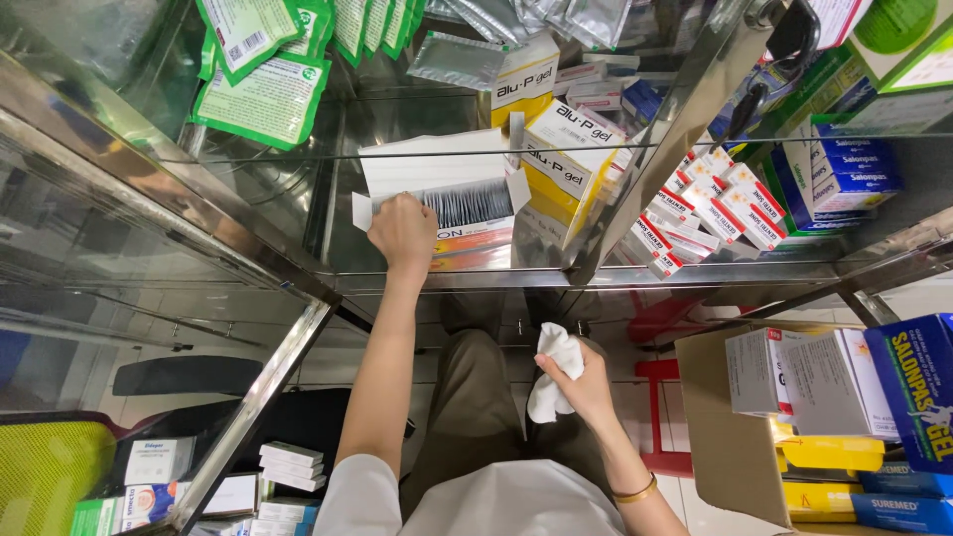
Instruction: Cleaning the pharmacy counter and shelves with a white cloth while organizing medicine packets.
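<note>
Nearest to us is our own white sleeve and lap, and just above it our right hand (581, 382), its grip clamped on a crumpled white cloth (552, 382) held over our knees, well apart from the shelf. Our left hand (402, 233) is the nearer one to the work: it reaches up and forward into the glass cabinet, fingers curled together on the front left corner of an open white carton (437, 179), whose lid flap stands up behind and whose dark row of sachets (467, 203) shows just right of the knuckles. That carton lies straight ahead of the left grip, its long axis running left to right along the glass shelf (298, 213), with an orange-and-white box (475, 238) under its front edge. Just right of it stand yellow-and-white boxes (566, 159), tilted and stacked; beyond the steel upright (675, 129), small white boxes with red bands (710, 208) lie fanned in rows, and blue-and-white boxes (844, 179) sit farther right. Up left, green-edged white packets (263, 94) hang or lean against the glass, with silver foil pouches (457, 60) beside them. Low right, an open brown cardboard box (725, 447) holds white boxes (784, 372), a blue box (918, 387) and yellow ones (829, 452). Low left, small white boxes (290, 467) are piled on a lower level beside a yellow-green mesh chair (45, 471).
</note>
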